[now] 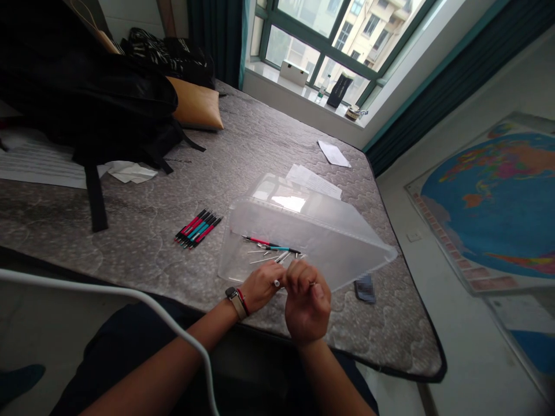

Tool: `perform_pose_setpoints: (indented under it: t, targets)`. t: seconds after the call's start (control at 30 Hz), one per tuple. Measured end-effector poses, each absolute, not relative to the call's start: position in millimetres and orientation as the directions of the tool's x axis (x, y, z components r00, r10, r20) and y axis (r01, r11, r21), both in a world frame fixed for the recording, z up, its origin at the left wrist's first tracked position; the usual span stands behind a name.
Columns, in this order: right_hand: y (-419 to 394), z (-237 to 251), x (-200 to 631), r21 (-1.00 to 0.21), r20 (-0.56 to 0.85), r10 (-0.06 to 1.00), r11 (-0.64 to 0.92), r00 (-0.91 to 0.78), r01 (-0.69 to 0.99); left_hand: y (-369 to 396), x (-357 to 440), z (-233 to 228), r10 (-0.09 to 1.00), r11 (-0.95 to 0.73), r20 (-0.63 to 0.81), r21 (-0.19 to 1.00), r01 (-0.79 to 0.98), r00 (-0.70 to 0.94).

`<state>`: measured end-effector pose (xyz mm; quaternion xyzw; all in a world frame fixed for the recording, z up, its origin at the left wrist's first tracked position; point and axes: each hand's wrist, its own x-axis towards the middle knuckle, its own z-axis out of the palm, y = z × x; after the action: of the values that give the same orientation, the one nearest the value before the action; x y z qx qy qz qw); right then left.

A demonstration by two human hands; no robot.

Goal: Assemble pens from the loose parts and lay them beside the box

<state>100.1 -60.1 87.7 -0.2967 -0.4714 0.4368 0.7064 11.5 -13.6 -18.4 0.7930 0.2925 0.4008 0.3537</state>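
Note:
My left hand (262,284), with a watch on its wrist, is closed round a slim white pen-like piece (276,283) whose end shows between the fingers. Close beside it, my right hand (307,297) is pinched shut; a tiny bit of something shows at its fingertips, too small to name. Both hands are at the open side of a clear plastic bin (347,245) lying on its side. Inside the bin lie a red pen (260,241), a blue pen (281,249) and several thin white and metallic parts (262,260).
Left of the bin, a row of red, blue and black pens (198,229) lies on the mattress (143,242). A phone (365,288) is to the right, papers (318,180) behind. A black backpack (87,86) occupies the far left. A white tube (143,296) crosses the lower left.

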Motion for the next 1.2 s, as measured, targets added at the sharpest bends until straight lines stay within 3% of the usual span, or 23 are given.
perform_pose_setpoints:
  t: [0.2, 0.47, 0.73, 1.07, 1.2]
  targets:
    - [-52, 71, 97, -0.808, 0.443, 0.878, 0.479, 0.182, -0.342, -18, 15, -26, 0.795, -0.521, 0.403, 0.836, 0.17, 0.452]
    - [-46, 53, 100, -0.859, 0.484, 0.866, 0.497, 0.124, -0.122, -21, 13, -23, 0.825, -0.439, 0.318, 0.881, 0.176, 0.467]
    - [-46, 58, 104, -0.845, 0.456, 0.872, 0.487, 0.176, -0.22, -18, 13, -21, 0.801, -0.468, 0.333, 0.866, 0.176, 0.497]
    - [-46, 47, 112, -0.911, 0.41, 0.912, 0.41, -0.004, 0.05, -22, 14, -24, 0.834, -0.386, 0.228, 0.892, 0.237, 0.503]
    - [-35, 47, 127, -0.927, 0.375, 0.894, 0.368, 0.245, 0.077, -13, 8, -11, 0.85, -0.34, 0.221, 0.923, 0.178, 0.478]
